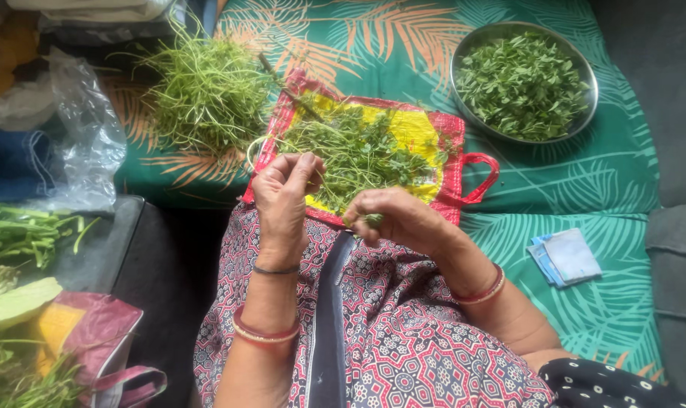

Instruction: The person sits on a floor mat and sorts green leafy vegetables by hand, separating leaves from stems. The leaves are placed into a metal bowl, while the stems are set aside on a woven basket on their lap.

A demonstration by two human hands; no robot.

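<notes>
My left hand [284, 195] is closed around a thin green stem that runs up from the leafy herb sprigs [358, 151] heaped on a yellow bag with red edges [433, 136]. My right hand [394, 217] pinches a small cluster of green leaves at its fingertips, just right of the left hand. Both hands hover above my patterned lap at the bag's near edge. A round steel bowl [588, 106] filled with plucked leaves stands at the far right.
A pile of stripped thin stalks [207, 91] lies far left on the green leaf-print cloth [585, 189]. A clear plastic bag [86, 136], long green vegetables [25, 234] and a maroon bag [101, 340] lie left. Folded blue-white papers [566, 257] lie right.
</notes>
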